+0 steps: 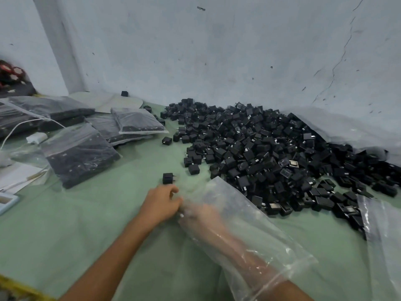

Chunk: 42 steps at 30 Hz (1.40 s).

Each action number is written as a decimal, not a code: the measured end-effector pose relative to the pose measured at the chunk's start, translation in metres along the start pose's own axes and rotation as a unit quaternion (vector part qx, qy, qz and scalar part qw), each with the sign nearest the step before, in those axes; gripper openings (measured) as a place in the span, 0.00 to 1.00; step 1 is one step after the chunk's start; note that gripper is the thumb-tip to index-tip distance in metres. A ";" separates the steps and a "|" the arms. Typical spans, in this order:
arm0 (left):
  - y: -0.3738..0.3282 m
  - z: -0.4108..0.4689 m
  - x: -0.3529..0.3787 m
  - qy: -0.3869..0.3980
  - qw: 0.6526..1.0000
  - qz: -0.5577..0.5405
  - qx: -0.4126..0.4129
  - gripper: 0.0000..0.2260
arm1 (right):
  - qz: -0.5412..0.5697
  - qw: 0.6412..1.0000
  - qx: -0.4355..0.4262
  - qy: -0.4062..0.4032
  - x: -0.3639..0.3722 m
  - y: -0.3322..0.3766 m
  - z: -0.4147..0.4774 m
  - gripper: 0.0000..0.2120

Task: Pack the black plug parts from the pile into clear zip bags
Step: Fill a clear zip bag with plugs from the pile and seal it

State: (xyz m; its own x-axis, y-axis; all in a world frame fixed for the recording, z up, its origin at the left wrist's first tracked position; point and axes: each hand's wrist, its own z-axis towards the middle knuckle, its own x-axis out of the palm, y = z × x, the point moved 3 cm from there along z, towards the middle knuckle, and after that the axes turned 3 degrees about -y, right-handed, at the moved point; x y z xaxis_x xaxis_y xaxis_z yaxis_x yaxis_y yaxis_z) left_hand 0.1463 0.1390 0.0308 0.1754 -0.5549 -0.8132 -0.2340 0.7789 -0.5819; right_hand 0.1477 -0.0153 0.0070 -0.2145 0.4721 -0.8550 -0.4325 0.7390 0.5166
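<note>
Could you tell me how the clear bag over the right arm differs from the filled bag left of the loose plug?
The bag over the arm holds only the right hand and forearm; the filled bag is packed with black plug parts. The bag over the arm is open-mouthed and crumpled; the filled bag lies flat on the green table. Both are clear plastic.

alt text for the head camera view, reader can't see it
A person's right hand and forearm are pushed inside a clear zip bag while the left hand pinches its far end, over a green surface. A big pile of black plug parts lies to the right against the wall; filled bags lie to the left.
</note>
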 end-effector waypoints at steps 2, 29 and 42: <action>0.015 0.006 0.011 0.075 0.996 -0.033 -0.030 0.07 | -0.037 0.998 -0.008 0.042 -0.004 -0.008 0.004 0.13; 0.025 0.018 0.039 -0.009 0.999 -0.047 0.015 0.09 | 0.310 0.949 0.018 0.049 -0.211 -0.111 -0.171 0.08; 0.022 0.015 0.038 -0.015 0.997 -0.072 0.000 0.09 | -0.118 0.984 0.114 -0.076 -0.138 -0.168 -0.063 0.16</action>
State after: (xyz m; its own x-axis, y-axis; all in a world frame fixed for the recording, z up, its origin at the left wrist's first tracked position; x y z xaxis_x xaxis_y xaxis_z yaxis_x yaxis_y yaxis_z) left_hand 0.1623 0.1397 -0.0128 0.2360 -0.6511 -0.7214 -0.2051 0.6922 -0.6919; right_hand 0.1951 -0.2352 0.0356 0.0089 0.3289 -0.9443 -0.2431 0.9168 0.3170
